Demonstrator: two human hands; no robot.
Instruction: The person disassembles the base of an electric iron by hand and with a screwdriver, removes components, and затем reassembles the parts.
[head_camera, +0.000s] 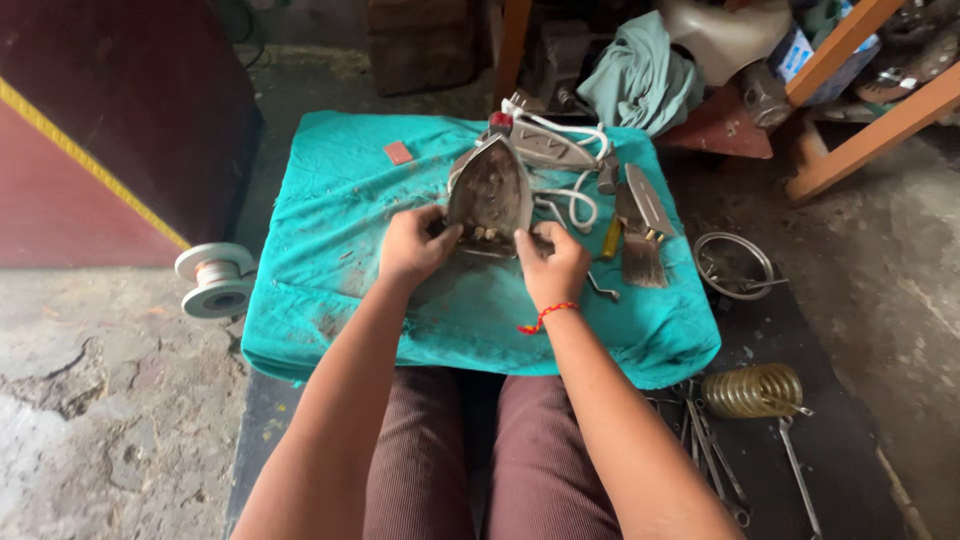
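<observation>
Fingers (436, 236) of both hands grip the iron soleplate's (490, 190) wide end.

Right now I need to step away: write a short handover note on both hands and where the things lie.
Left hand grips the left rear edge of the iron soleplate; right hand grips its right rear. The plate is tilted up on the teal cloth, underside in view. Its white cord and grey cover lie behind, a brush to the right. The iron is already apart; nothing shows it reassembled.
</observation>
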